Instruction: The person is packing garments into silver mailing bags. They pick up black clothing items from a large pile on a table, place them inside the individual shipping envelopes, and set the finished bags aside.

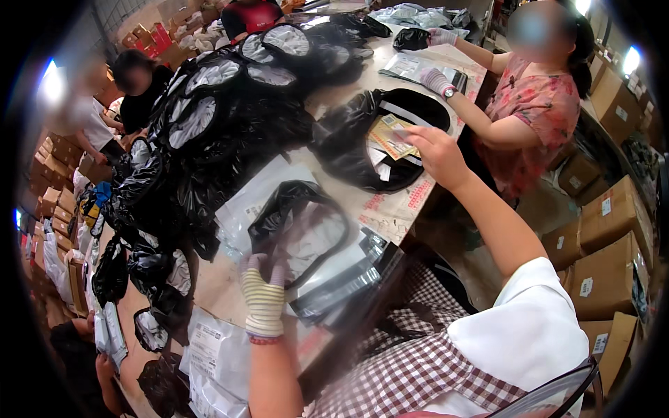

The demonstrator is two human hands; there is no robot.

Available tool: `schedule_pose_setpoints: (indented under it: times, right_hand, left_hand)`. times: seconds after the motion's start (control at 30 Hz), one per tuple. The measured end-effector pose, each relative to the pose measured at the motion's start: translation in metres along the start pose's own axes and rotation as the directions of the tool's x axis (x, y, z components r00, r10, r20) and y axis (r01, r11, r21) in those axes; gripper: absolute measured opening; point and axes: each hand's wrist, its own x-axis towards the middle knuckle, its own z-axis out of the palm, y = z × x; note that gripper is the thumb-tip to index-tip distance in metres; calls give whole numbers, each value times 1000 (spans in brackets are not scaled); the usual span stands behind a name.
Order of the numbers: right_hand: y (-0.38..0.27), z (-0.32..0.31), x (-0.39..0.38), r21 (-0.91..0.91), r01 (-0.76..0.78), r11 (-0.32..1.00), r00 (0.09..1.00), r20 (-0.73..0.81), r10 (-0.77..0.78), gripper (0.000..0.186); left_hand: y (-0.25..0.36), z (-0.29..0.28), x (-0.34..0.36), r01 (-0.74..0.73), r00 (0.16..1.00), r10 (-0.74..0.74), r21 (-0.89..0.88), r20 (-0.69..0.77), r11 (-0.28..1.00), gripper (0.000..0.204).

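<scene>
At left, many black covers lie heaped and loose, so much seems to remain; how much is done I cannot tell. The gloved left hand touches a black-rimmed cover, grip unclear; the right hand pinches a yellow card over an open black cover. Left to right, grey pouches, tabletop and card bear print too small to read

Open grey-lined blk pouch nr blk bag w/ yellow card at mouth
</scene>
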Motion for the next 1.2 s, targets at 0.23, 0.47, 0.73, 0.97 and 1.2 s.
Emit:
schedule_pose_setpoints:
  times: [0.23,0.47,0.73,0.97,1.2]
  right_hand:
    - [39,53,-38,-54,-37,998,902,428,56,25]
    - [25,47,-28,0,-306,952,921,255,296,13]
    - [-56,-12,71,-24,-99,995,990,103,101,14]
    - [-203,58,44,332,148,932,943,236,-234,12]
    - [-221,56,37,441,-255,860,935,339,103,39]
  left_hand:
    - [-20,-9,6,-180,971,232,470,-54,864,29]
    - [20,-7,9,-510,812,577,374,-88,775,66]
    - [-12,-10,10,-613,784,585,398,206,682,48]
    - [-3,-17,11,-508,837,543,453,61,732,35]
    - [25,-33,-13,63,998,-29,699,-60,712,36]
